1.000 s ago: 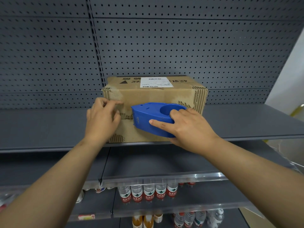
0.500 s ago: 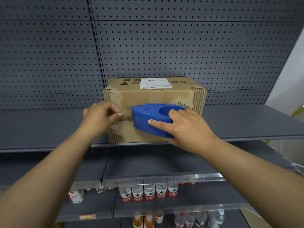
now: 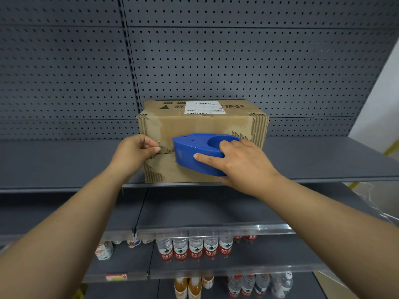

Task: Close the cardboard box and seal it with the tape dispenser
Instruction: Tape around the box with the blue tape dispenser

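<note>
Up on the grey shelf (image 3: 323,160): cardboard box (image 3: 203,126), flaps shut, blue tape dispenser (image 3: 194,154) pressed to its near face. Right hand (image 3: 244,167) wrapped around the dispenser; left hand (image 3: 135,154) pinched at the seam, tape itself too clear to make out. Lower box edge partly hidden behind the hands.

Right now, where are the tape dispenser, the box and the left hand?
tape dispenser (image 3: 190,156), head view, on its blue side wall.
box (image 3: 194,124), head view, on the bare front face above the dispenser.
left hand (image 3: 135,153), head view, on the back of the hand.
</note>
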